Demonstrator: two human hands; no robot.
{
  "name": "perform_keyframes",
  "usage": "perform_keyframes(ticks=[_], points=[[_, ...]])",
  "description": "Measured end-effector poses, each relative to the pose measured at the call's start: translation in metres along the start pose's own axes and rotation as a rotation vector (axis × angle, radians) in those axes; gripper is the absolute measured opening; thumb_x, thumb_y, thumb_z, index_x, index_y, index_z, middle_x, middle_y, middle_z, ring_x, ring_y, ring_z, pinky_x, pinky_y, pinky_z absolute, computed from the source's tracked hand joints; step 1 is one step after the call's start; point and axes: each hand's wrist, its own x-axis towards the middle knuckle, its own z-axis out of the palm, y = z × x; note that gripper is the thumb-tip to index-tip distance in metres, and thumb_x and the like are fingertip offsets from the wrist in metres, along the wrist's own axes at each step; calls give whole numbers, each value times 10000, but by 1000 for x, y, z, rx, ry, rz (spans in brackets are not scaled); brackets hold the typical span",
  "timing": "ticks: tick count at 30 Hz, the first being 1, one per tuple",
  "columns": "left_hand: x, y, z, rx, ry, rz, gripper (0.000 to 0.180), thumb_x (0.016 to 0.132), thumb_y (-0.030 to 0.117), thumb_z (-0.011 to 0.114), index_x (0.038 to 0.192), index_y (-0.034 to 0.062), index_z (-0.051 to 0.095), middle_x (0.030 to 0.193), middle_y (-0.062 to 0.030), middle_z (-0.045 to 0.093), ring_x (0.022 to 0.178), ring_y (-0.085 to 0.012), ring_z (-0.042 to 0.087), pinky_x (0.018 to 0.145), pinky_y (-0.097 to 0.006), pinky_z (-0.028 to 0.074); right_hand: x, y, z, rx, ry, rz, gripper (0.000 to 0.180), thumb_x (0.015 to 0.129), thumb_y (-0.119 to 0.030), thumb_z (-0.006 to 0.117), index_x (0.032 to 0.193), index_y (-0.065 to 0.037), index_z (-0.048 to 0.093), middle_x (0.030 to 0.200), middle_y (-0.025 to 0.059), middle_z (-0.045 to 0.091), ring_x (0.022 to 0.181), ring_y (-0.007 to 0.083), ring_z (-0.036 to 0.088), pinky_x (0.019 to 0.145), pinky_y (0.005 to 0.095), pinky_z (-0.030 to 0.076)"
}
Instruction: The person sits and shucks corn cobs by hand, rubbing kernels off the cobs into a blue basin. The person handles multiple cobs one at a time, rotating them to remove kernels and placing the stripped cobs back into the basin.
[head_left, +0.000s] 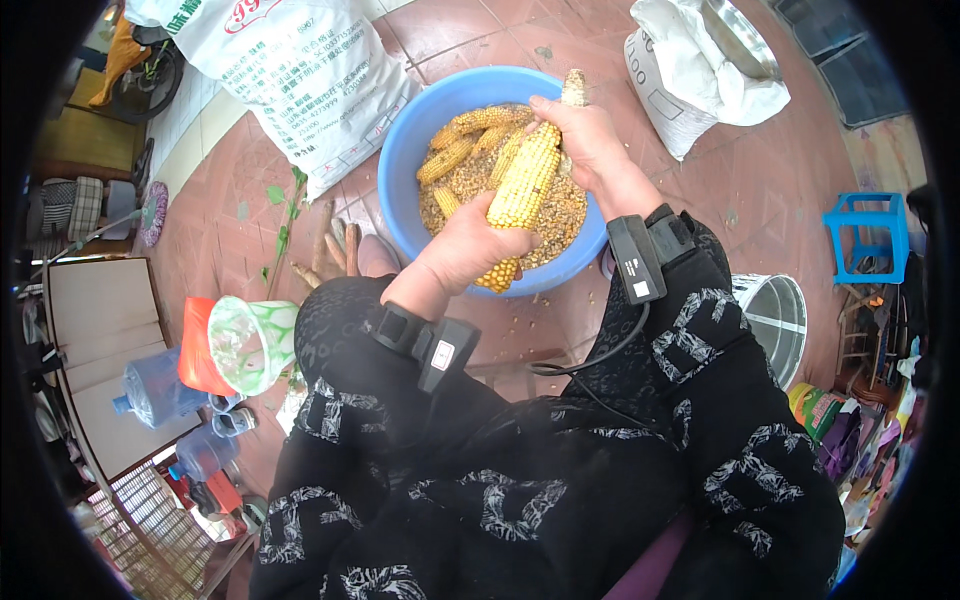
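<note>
A yellow ear of corn (527,180) slants over the blue basin (395,150), still thick with kernels. My left hand (462,245) is wrapped round its lower part, and more kernels show below my fingers. At the upper end, my right hand (592,145) grips a pale, mostly bare corncob (573,86), which sticks up past my thumb. The bare cob lies against the ear's side; their contact is partly hidden by my right hand. Under my hands, the basin holds loose kernels (563,212) and several unshelled ears (447,160).
A large white printed sack (300,95) stands at the far left, a smaller white sack (660,95) at the far right. Corncobs (335,245) lie by my left foot. A lined waste basket (252,345) is left, a metal bucket (785,320) and blue stool (868,212) right.
</note>
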Motion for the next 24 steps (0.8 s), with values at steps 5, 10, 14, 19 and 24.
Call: perform_keyframes(ticks=[5, 10, 14, 19, 24], points=[[-3, 8, -14, -278, -181, -111, 436, 758, 69, 732, 1143, 10, 535, 880, -61, 619, 670, -164, 618, 576, -302, 522, 1, -1, 0, 144, -57, 48, 275, 928, -262, 642, 879, 9, 647, 820, 122, 668, 751, 209, 659, 701, 337, 548], [8, -1, -13, -58, 17, 52, 479, 778, 86, 722, 1204, 7, 518, 875, -74, 638, 728, -170, 641, 606, -304, 531, 5, -5, -3, 149, -187, 142, 333, 946, -317, 611, 924, 14, 645, 868, 130, 676, 804, 218, 670, 735, 337, 553], [14, -6, -10, 416, 284, 159, 597, 750, 175, 739, 1264, -18, 503, 1008, -155, 670, 918, -249, 666, 797, -338, 521, 7, -2, 0, 91, -70, 146, 326, 948, -318, 608, 923, 5, 644, 892, 131, 674, 809, 219, 667, 740, 340, 554], [9, -3, 4, 884, 453, 97, 658, 726, 226, 725, 1296, -2, 487, 1080, -235, 658, 1029, -345, 645, 883, -403, 505, 4, 7, 6, 57, 10, 133, 267, 898, -273, 670, 873, -11, 629, 836, 102, 633, 730, 202, 637, 638, 347, 530], [3, -1, 7, 797, 405, 116, 676, 720, 235, 717, 1306, -3, 477, 1083, -243, 655, 1028, -357, 641, 898, -411, 500, 6, 15, 6, -194, 131, -2, 249, 862, -229, 688, 817, 15, 660, 809, 93, 650, 706, 180, 618, 635, 334, 496]])
